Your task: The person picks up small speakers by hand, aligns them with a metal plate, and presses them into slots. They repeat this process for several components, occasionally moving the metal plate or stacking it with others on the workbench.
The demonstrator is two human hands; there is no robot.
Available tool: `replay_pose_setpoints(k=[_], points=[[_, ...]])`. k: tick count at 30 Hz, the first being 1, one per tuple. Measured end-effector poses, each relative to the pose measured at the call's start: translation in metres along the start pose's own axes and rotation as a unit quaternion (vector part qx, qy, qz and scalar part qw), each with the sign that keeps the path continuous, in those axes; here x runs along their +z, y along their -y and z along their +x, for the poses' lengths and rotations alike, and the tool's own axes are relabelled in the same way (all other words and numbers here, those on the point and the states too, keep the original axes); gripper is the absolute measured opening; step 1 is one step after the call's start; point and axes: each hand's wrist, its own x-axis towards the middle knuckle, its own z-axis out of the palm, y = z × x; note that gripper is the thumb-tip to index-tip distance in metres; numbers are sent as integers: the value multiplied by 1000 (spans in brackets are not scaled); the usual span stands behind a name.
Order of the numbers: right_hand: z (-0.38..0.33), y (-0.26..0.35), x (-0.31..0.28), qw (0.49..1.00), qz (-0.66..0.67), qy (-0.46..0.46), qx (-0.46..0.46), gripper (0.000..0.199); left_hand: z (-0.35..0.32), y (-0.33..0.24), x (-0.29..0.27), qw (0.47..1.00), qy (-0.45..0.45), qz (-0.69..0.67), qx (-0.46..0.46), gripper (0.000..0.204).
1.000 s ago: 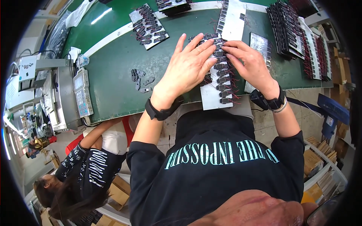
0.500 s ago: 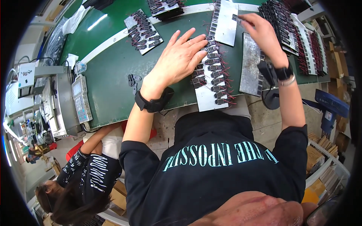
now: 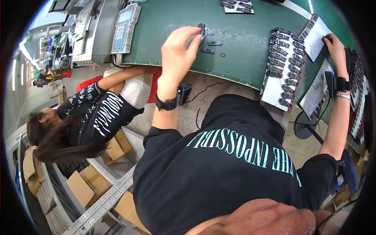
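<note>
The left hand's [image 3: 178,51] fingers are narrowly parted beside black parts [image 3: 214,43]; the right hand's [image 3: 336,47] are curled at a white plate [image 3: 315,40], grip unclear.

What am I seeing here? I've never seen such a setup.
No robot: these are a person's bare left hand and right hand, seen from a fisheye camera on their head looking down, so edges curve. The green worktable holds a white board with rows of small wired black components, some loose black plastic pieces and a screen-and-keypad unit. The left hand is at the loose pieces; the right is at the edge of another white board. I can't tell whether either grips anything.
</note>
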Motion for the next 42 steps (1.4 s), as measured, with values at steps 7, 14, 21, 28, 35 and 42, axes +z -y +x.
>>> replay_pose_setpoints(k=[7,14,21,28,35,42], points=[[-6,-5,-2,996,79,-11,41,28,-4,-3,19,989,37,98,99,14],[-79,119,-101,833,536,-60,125,30,19,-1,20,955,149,175,188,3],[-165,165,-102,673,739,18,18,28,41,-9,26,935,242,158,205,10],[-168,192,-83,577,791,163,118,28,52,-86,36,962,138,-173,162,20],[-148,203,-82,559,781,242,137,26,53,-113,78,918,111,-220,312,24],[-158,214,-66,660,727,128,136,21,27,-130,90,947,94,-280,122,27]])
